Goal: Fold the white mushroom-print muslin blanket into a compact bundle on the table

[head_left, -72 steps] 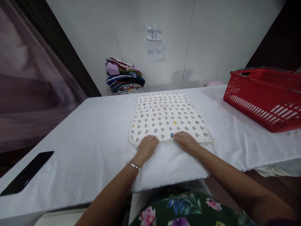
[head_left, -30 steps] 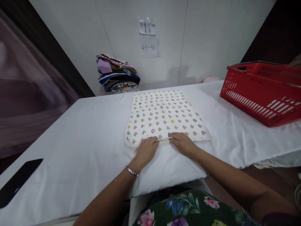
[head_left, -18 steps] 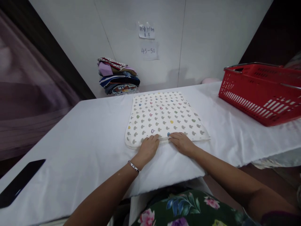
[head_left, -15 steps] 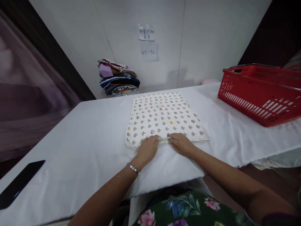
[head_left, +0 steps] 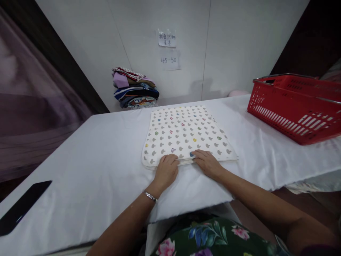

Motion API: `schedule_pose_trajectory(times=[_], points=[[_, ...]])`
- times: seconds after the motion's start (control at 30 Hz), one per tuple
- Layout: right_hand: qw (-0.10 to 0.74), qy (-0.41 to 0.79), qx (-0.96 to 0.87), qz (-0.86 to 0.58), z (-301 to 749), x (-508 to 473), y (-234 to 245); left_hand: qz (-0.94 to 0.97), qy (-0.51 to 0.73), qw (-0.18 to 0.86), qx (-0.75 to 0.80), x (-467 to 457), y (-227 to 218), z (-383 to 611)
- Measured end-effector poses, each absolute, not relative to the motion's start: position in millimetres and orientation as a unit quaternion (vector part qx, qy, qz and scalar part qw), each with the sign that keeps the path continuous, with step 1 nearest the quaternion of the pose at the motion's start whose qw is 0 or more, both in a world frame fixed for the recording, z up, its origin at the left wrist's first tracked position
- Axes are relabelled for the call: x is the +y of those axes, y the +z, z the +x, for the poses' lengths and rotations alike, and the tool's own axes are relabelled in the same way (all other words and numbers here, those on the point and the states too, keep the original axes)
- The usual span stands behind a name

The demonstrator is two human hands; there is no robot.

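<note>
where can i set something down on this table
Widest bare tablecloth: between the black slab and mushroom-print fabric. Narrower: between that fabric and the red basket. Crowded: the fabric's near edge, under left hand and right hand.

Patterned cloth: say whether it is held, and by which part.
The left hand and right hand touch the patterned cloth at its near edge, around the middle; their undersides are hidden, so whether they grip it cannot be told.

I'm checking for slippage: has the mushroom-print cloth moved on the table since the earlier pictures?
No, not noticeably: the mushroom-print cloth keeps its place against the far edge of the white table; the whole view has shifted slightly.
</note>
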State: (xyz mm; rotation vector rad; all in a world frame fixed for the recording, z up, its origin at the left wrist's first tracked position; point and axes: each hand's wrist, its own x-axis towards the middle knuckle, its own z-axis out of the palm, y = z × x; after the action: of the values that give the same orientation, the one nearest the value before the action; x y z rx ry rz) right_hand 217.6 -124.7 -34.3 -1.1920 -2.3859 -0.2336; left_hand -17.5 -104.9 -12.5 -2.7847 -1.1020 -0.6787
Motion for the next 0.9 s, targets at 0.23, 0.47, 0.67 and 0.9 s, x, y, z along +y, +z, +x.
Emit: schedule_pose_trajectory(times=[0.23, 0.47, 0.67, 0.9], points=[[0.222, -0.074, -0.863, -0.447, 216.6, -125.0, -35.2, -0.912, -0.199, 0.102, -0.343, -108.0, -18.6, -17.1], [0.18, -0.07, -0.868, -0.457, 217.2, -125.5, -32.4, -0.92, -0.171, 0.104, -0.336, -106.6, -18.1, -16.2], [0.179, -0.094, -0.872, -0.445, 218.2, -125.1, -35.7, -0.92, -0.181, 0.1, -0.332, -105.0, -20.4, -16.7], [0.17, -0.089, -0.891, -0.412, 223.3, -121.0, -32.8, -0.916, -0.197, 0.102, -0.334, -106.0, -20.2, -17.7]])
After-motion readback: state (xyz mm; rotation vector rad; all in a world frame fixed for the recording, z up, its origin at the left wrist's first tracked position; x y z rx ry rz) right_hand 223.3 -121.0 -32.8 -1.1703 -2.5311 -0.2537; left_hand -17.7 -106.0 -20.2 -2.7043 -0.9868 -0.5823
